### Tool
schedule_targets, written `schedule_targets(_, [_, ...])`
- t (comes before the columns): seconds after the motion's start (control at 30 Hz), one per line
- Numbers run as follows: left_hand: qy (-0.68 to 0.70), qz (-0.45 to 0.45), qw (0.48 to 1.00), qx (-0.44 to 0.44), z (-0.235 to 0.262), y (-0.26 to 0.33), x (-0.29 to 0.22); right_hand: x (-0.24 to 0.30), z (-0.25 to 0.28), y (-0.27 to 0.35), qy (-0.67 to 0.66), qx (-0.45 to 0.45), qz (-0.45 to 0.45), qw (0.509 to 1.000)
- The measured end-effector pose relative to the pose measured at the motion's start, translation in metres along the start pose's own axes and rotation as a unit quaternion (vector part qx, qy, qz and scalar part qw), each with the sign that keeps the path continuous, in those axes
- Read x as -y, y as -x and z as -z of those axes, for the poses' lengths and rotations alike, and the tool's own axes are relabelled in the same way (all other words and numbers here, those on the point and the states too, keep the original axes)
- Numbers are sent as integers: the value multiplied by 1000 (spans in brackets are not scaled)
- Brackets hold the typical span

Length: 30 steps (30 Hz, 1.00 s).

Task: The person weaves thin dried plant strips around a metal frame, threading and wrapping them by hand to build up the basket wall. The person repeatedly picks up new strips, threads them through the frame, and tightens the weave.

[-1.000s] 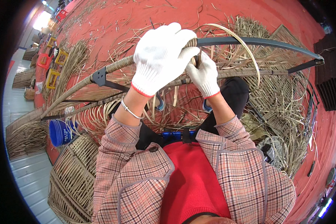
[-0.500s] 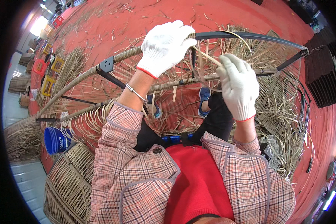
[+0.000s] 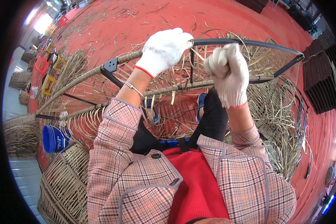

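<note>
A dark metal frame (image 3: 257, 44) curves across in front of me, its left part wound closely with tan rattan strip (image 3: 128, 56). In a white knit glove with a red cuff, my left hand (image 3: 162, 47) is closed over the rail where the winding meets bare metal. To the right, my right hand (image 3: 226, 69), also gloved, is closed with fingers curled, slightly smeared by motion. A light rattan strip (image 3: 199, 56) runs from beside my left fingertips to the right hand. Its end inside that fist is hidden.
Loose strips (image 3: 276, 112) lie in heaps on the red floor (image 3: 183, 18). A blue bucket (image 3: 53, 139) and a woven panel (image 3: 65, 179) are at the lower left. Yellow stools (image 3: 48, 85) stand farther left. Dark stacked panels (image 3: 319, 80) stand at the right.
My right hand has moved up and slightly left, its fingers now curled into a fist. My left hand stays on the rail. The view has shifted a little.
</note>
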<state>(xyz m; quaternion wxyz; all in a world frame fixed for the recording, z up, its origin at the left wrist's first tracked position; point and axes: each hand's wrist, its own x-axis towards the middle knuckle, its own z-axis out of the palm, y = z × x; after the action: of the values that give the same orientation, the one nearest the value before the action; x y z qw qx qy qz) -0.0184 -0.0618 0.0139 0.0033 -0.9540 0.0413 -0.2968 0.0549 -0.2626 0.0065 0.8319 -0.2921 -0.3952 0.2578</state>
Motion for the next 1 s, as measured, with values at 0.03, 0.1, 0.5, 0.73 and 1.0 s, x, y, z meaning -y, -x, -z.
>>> schedule_targets(0.03, [11, -7, 1000, -8, -1, 1, 1, 1, 0, 7, 10, -24, -8, 1000])
schedule_targets(0.1, [26, -12, 999, -45, -3, 2, 2, 5, 1, 17, 10, -43, -25, 999])
schedule_targets(0.5, [37, -3, 998, -54, 1, 5, -3, 38, -7, 2, 102, 39, -18, 994])
schedule_targets(0.73, [-32, 62, 980, -186, -11, 9, -24, 35, 8, -132, 164, 24, -78, 983])
schedule_targets(1.0, [-44, 37, 978, -203, -15, 9, -20, -62, 55, -211, 288, 29, -281, 915])
